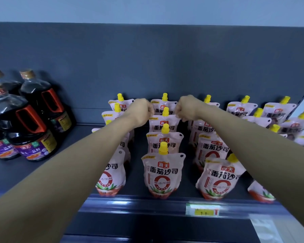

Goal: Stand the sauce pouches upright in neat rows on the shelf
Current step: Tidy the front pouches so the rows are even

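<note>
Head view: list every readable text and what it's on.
"海天": red logo, front centre pouch and its neighbours.
"番茄沙司": large black print on the same pouches.
"一品鲜": purple labels of the dark bottles.
Shelf price tag, pouch small print: too blurred.

Arms outstretched, left hand (142, 109) and right hand (186, 109) pinching one pouch's (165, 128) top corners

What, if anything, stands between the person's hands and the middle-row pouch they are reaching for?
Nothing visible. The left hand and right hand sit at the top corners of the second pouch from the back, seemingly pinching them; the nearer pouches stand lower, not between.
</note>
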Available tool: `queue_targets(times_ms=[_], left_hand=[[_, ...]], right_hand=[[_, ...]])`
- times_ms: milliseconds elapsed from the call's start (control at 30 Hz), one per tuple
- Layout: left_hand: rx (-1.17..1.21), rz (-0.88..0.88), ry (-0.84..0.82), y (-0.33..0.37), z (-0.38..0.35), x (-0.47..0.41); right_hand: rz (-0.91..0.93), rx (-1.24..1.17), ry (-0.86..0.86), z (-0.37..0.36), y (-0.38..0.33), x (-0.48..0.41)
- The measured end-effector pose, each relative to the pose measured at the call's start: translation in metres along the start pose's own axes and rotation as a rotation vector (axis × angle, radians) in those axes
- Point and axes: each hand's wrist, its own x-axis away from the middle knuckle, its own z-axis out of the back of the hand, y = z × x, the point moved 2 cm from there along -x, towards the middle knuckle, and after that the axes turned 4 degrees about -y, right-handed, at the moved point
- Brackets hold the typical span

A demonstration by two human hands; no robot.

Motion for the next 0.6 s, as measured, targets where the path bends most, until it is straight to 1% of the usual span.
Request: queue_targets(times_ms=[133,233,367,467,600], left_hand=[[0.026,0.006,0.030,-0.001,-0.001,0.001],[0.045,0.009,0.019,0.000,-0.001,0.003],[0.096,0.008,0.084,0.010,0.009,0.007],[0.129,-0.041,0.131,0.033,0.016,0.012],[0.230,-0.167,0.064,0.082,0.015,0.026]], right_hand=[[0.019,0.018,0.007,-0.004,-0.002,0.000],[0.000,0.006,-0.004,-0.003,0.002,0.004],[0.032,0.013,0.060,0.014,0.011,0.020],[0.054,0.025,0.083,0.027,0.017,0.039],[0.031,0.058,0.045,0.039,0.033,0.073]])
